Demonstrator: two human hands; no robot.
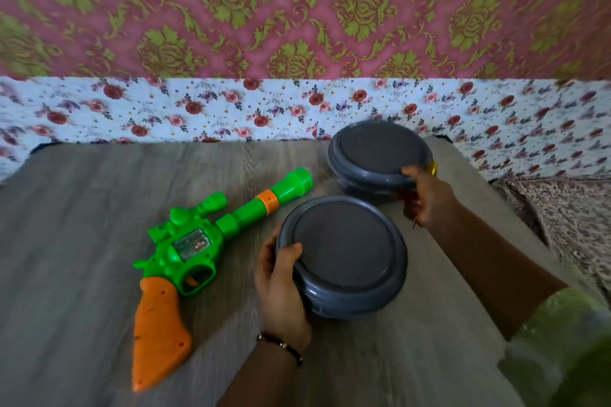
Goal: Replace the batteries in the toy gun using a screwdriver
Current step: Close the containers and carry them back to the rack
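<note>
The left hand (279, 281) gripped the rim of the nearer grey lidded container (344, 254); the toy gun (185, 254) lay just left of it on the wooden surface (66, 241). The right hand (426, 198) held the farther container (377, 155) and a yellow-handled screwdriver (431, 168).

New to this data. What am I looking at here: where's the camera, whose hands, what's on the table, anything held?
There is one picture, from a wide-angle camera worn on a person's head, looking forward and down. There is no robot, only two bare hands. On the wood-grain table lie a green and orange toy gun and two grey lidded round containers. The left hand grips the rim of the near container. The right hand touches the far container while holding a thin tool with a yellow end, probably the screwdriver. The gun lies untouched.
</note>
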